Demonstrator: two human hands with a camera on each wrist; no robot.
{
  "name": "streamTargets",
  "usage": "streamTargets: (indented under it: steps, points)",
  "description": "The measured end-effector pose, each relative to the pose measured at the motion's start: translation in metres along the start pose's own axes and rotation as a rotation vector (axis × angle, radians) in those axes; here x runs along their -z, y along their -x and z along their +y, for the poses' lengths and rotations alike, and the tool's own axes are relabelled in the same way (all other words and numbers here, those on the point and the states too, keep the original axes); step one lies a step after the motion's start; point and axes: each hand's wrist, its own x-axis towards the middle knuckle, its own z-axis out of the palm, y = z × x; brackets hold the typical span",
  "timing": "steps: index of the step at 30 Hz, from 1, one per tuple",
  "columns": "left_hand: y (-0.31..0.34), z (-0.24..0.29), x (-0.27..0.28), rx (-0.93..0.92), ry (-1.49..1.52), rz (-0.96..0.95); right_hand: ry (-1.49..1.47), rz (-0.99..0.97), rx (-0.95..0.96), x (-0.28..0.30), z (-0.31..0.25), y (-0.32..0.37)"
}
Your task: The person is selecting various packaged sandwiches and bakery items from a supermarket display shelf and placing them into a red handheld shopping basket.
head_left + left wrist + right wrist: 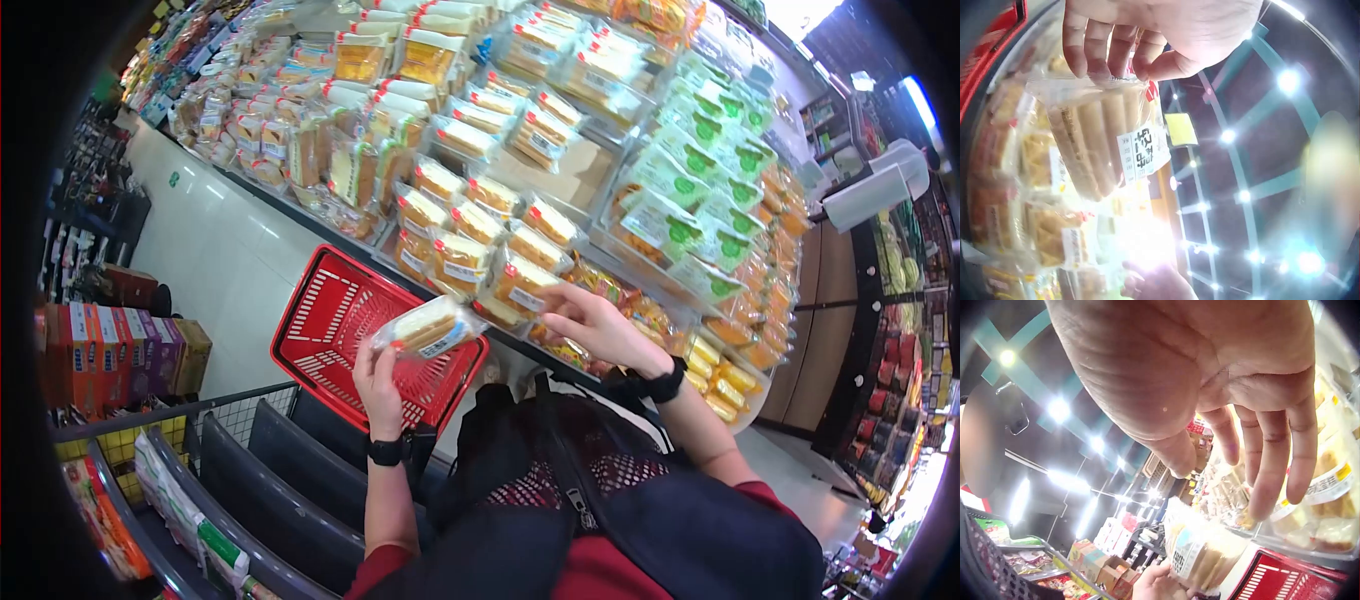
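Note:
My left hand (pixel 379 388) pinches the end of a clear-wrapped pack of bread (pixel 432 328) between thumb and fingers. In the left wrist view the wrapped bread (pixel 1100 137) hangs below the fingers, its white label showing black print. The head view has it over the red shopping basket (pixel 300 335), beside the display's front edge. Over at the display, my right hand (pixel 600 325) has loosely bent fingers right beside a wrapped bread pack (pixel 520 285). Nothing sits between the thumb and fingers (pixel 1272 456) in the right wrist view.
Rows of wrapped breads (pixel 470 220) fill the slanted display, with green-printed packs (pixel 690 190) farther right. A cart-like rack with dark dividers (pixel 285 450) stands left of my body. Colourful boxes (pixel 125 350) stand on the floor at far left.

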Motion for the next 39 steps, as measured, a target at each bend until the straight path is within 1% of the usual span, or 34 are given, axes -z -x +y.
streamTargets:
  steps: [1, 2, 4, 5, 6, 8, 9, 10, 11, 12, 13, 14, 15, 16, 18, 20, 22, 23, 24, 25, 26, 28, 30, 32, 33, 34, 37, 38, 39]
  points:
    - [0.000, 0.011, -0.012, -0.008, 0.008, -0.105, 0.100, -0.005, 0.059, -0.003, -0.006, -0.002]
    - [-0.002, 0.015, -0.025, -0.027, 0.022, -0.202, 0.098, 0.000, 0.057, -0.004, -0.013, -0.002]
    - [-0.004, 0.016, -0.043, -0.008, 0.054, -0.369, 0.167, -0.021, 0.086, -0.006, -0.024, 0.002]
    - [-0.002, 0.018, -0.051, 0.022, 0.076, -0.413, 0.232, -0.021, 0.051, -0.007, -0.021, 0.004]
    - [-0.002, 0.008, -0.057, -0.060, 0.047, -0.440, 0.231, -0.016, 0.050, -0.009, -0.015, 0.007]
    - [-0.001, 0.000, -0.067, -0.056, 0.042, -0.484, 0.203, 0.091, 0.030, -0.009, -0.010, 0.010]
    - [0.000, -0.001, -0.069, -0.060, 0.046, -0.480, 0.105, 0.090, -0.070, -0.008, -0.013, 0.015]
    - [0.002, 0.001, -0.071, -0.034, 0.053, -0.493, 0.111, 0.088, -0.067, -0.008, -0.013, 0.017]
    - [0.004, 0.002, -0.073, -0.009, 0.061, -0.507, 0.052, 0.131, -0.074, -0.009, -0.013, 0.019]
    - [0.005, 0.003, -0.076, -0.013, 0.064, -0.503, -0.007, 0.173, -0.081, -0.009, -0.012, 0.020]
    - [0.007, 0.004, -0.080, -0.024, 0.082, -0.494, -0.032, 0.173, -0.096, -0.007, -0.011, 0.021]
    - [0.006, 0.005, -0.080, -0.037, 0.095, -0.482, -0.027, 0.165, -0.089, -0.004, -0.006, 0.018]
    - [0.001, 0.001, -0.076, -0.136, 0.085, -0.508, -0.099, 0.222, -0.023, 0.000, -0.001, 0.012]
    - [-0.001, 0.005, -0.072, -0.144, 0.084, -0.499, -0.171, 0.277, 0.043, 0.006, 0.001, 0.008]
    - [-0.004, 0.014, -0.064, -0.057, 0.186, -0.377, -0.267, 0.374, 0.087, 0.031, -0.002, -0.002]
    - [-0.007, 0.008, -0.046, -0.040, 0.136, -0.270, -0.338, 0.483, 0.135, 0.053, -0.023, -0.017]
    - [-0.006, 0.000, -0.025, -0.012, 0.063, -0.202, -0.218, 0.581, 0.130, 0.080, -0.025, -0.042]
    - [-0.003, -0.003, -0.016, -0.012, 0.058, -0.197, -0.270, 0.572, 0.125, 0.091, -0.024, -0.058]
    - [0.000, -0.006, -0.008, 0.007, 0.026, -0.153, -0.323, 0.563, 0.120, 0.101, -0.022, -0.075]
    - [0.002, -0.009, 0.000, 0.026, -0.006, -0.108, -0.336, 0.565, 0.095, 0.111, -0.018, -0.093]
    - [0.007, -0.012, 0.008, 0.033, -0.014, -0.105, -0.351, 0.566, 0.062, 0.117, -0.013, -0.110]
    - [0.015, -0.018, 0.025, 0.079, -0.024, -0.012, -0.330, 0.569, 0.000, 0.123, -0.006, -0.138]
    - [0.022, -0.026, 0.040, 0.113, -0.011, 0.021, -0.306, 0.528, -0.042, 0.125, 0.001, -0.156]
    - [0.029, -0.029, 0.052, 0.168, 0.010, 0.119, -0.329, 0.473, -0.156, 0.124, 0.008, -0.169]
    - [0.031, -0.029, 0.054, 0.174, 0.005, 0.136, -0.324, 0.459, -0.193, 0.124, 0.010, -0.173]
    - [0.033, -0.031, 0.058, 0.183, -0.001, 0.136, -0.329, 0.457, -0.203, 0.125, 0.015, -0.177]
    - [0.034, -0.037, 0.062, 0.193, 0.000, 0.137, -0.304, 0.362, -0.258, 0.136, 0.027, -0.182]
    - [0.033, -0.037, 0.060, 0.194, 0.001, 0.135, -0.312, 0.368, -0.265, 0.135, 0.021, -0.179]
    - [0.032, -0.037, 0.057, 0.195, 0.001, 0.132, -0.201, 0.321, -0.262, 0.137, 0.014, -0.178]
